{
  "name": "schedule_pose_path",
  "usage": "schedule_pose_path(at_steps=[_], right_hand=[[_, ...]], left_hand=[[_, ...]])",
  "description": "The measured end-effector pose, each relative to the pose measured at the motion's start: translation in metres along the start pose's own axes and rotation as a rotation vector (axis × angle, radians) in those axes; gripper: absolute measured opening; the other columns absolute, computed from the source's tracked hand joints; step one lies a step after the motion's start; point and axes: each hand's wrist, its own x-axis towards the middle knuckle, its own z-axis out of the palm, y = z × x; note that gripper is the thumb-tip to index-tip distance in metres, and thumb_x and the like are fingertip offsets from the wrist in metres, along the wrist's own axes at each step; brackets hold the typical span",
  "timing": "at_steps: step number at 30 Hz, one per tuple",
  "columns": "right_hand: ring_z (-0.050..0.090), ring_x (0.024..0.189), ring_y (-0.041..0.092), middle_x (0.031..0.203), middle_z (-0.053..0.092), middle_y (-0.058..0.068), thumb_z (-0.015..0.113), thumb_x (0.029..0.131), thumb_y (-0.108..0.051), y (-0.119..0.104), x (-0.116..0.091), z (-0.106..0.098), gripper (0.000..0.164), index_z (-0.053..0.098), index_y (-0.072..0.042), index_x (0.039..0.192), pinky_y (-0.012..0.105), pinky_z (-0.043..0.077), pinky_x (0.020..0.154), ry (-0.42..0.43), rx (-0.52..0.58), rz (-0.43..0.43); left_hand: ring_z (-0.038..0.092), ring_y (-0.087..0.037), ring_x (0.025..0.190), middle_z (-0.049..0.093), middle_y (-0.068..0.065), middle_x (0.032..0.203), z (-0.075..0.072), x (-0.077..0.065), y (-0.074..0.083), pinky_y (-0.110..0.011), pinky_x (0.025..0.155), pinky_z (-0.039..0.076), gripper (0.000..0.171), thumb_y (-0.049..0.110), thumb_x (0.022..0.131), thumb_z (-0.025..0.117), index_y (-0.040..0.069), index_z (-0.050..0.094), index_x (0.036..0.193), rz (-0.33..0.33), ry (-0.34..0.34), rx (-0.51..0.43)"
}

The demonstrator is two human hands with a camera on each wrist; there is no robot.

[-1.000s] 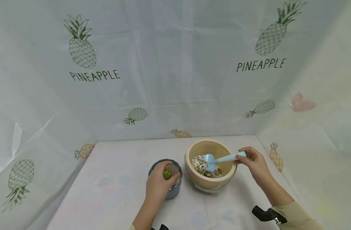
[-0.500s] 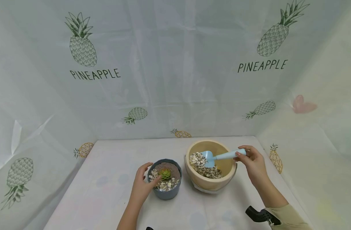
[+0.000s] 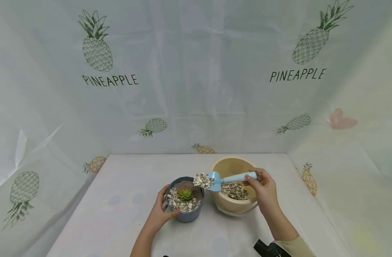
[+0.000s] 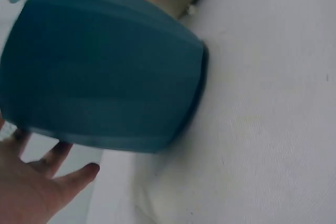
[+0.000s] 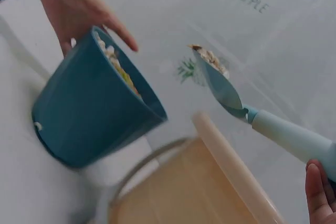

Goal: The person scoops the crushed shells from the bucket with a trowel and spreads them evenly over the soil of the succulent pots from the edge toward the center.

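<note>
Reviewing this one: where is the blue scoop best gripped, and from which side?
Probably the outer end of the handle, from the person's right. On the blue scoop that slim part points right, while the blade, heaped with gravel, points left toward the plant pot. The right hand grips there.

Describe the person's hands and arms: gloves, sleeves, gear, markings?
Left hand and right hand: no gloves or rings visible, no markings that I can make out. Right arm: pale beige sleeve, pushed clear of the wrist, with a black angular fitting beside it. Left forearm: bare as far as the head view shows.
</note>
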Motion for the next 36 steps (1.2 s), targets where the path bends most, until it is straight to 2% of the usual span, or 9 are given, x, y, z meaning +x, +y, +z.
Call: schedule_pose_path(at_steps=[5, 10, 17, 23, 28, 32, 36], right_hand=[[0.066, 0.080, 0.020, 0.099, 0.061, 0.009, 0.066, 0.092, -0.001, 0.002, -0.013, 0.020, 0.029, 0.052, 0.008, 0.115, 0.031, 0.056, 0.079, -0.007, 0.001, 0.021], [0.066, 0.078, 0.019, 0.100, 0.061, 0.011, 0.065, 0.091, 0.002, 0.004, -0.024, 0.035, 0.030, 0.051, 0.010, 0.116, 0.031, 0.056, 0.078, 0.013, 0.022, 0.046], [0.067, 0.077, 0.019, 0.100, 0.061, 0.012, 0.065, 0.088, 0.008, 0.008, -0.034, 0.049, 0.029, 0.053, 0.011, 0.114, 0.029, 0.057, 0.074, 0.028, 0.064, 0.050], [0.067, 0.078, 0.019, 0.101, 0.060, 0.013, 0.067, 0.087, 0.007, 0.009, -0.037, 0.057, 0.029, 0.054, 0.010, 0.113, 0.031, 0.057, 0.074, 0.020, 0.070, 0.055], [0.067, 0.079, 0.019, 0.103, 0.060, 0.014, 0.068, 0.086, 0.007, 0.009, -0.038, 0.059, 0.031, 0.054, 0.012, 0.114, 0.030, 0.057, 0.074, 0.015, 0.057, 0.073], [0.067, 0.079, 0.019, 0.104, 0.061, 0.015, 0.068, 0.086, 0.007, 0.009, -0.039, 0.059, 0.030, 0.055, 0.010, 0.114, 0.030, 0.057, 0.074, 0.009, 0.044, 0.080], [0.067, 0.080, 0.020, 0.104, 0.061, 0.016, 0.068, 0.086, 0.006, 0.010, -0.038, 0.059, 0.030, 0.056, 0.009, 0.113, 0.030, 0.057, 0.075, 0.000, 0.031, 0.078]], left_hand=[[0.011, -0.048, 0.143, 0.012, -0.022, 0.159, -0.008, 0.008, -0.011, -0.061, 0.111, 0.020, 0.107, 0.017, 0.074, 0.087, 0.017, 0.018, 0.156, -0.026, -0.089, -0.034], [0.003, -0.044, 0.145, 0.001, -0.020, 0.161, -0.020, 0.017, -0.018, -0.060, 0.112, 0.017, 0.109, 0.016, 0.077, 0.085, 0.019, 0.012, 0.157, -0.010, -0.224, -0.058], [0.000, -0.043, 0.145, -0.006, -0.014, 0.161, -0.039, 0.036, -0.018, -0.064, 0.110, 0.017, 0.108, 0.016, 0.078, 0.084, 0.026, 0.011, 0.157, 0.007, -0.426, -0.010], [-0.001, -0.046, 0.144, -0.005, -0.014, 0.161, -0.047, 0.052, -0.021, -0.072, 0.105, 0.018, 0.110, 0.024, 0.076, 0.086, 0.028, 0.010, 0.157, 0.044, -0.522, 0.033], [0.005, -0.051, 0.142, -0.004, -0.020, 0.159, -0.042, 0.052, -0.026, -0.069, 0.105, 0.022, 0.111, 0.026, 0.077, 0.086, 0.026, 0.007, 0.156, 0.020, -0.531, -0.024], [0.011, -0.052, 0.141, -0.002, -0.020, 0.159, -0.033, 0.046, -0.028, -0.063, 0.106, 0.026, 0.109, 0.024, 0.078, 0.085, 0.027, 0.008, 0.155, -0.016, -0.474, -0.066], [0.015, -0.050, 0.141, -0.003, -0.021, 0.159, -0.025, 0.036, -0.027, -0.061, 0.106, 0.029, 0.105, 0.020, 0.080, 0.083, 0.027, 0.009, 0.155, -0.034, -0.404, -0.067]])
